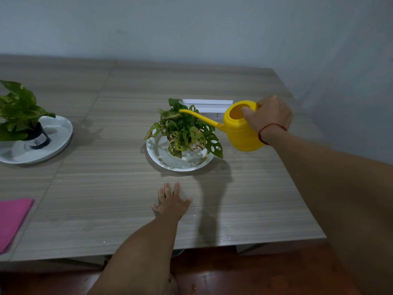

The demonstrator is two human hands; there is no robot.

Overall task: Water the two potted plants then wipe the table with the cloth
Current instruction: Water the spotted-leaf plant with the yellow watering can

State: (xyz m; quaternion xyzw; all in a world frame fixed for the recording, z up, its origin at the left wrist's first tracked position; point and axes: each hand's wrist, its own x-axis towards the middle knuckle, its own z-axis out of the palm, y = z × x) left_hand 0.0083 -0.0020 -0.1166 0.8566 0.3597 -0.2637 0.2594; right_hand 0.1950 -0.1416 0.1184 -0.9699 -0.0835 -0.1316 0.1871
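My right hand (pixel 269 117) grips a yellow watering can (pixel 241 129) by its top, held above the table at the right. Its long spout (pixel 198 117) reaches left over a plant with holed leaves (pixel 185 130) that stands on a round white plate (pixel 180 162) mid-table. My left hand (pixel 171 201) lies flat on the wooden table (pixel 106 188), fingers spread, in front of that plate. A second plant (pixel 17 109) in a dark pot (pixel 38 135) stands on a white plate (pixel 53 143) at the far left. A pink cloth (pixel 11 220) lies folded at the near left edge.
A white power strip box (pixel 209 106) sits behind the middle plant. Water drops glisten on the table near its front edge (pixel 225 237). A grey wall stands behind and at the right. Reddish floor shows below the table's front edge.
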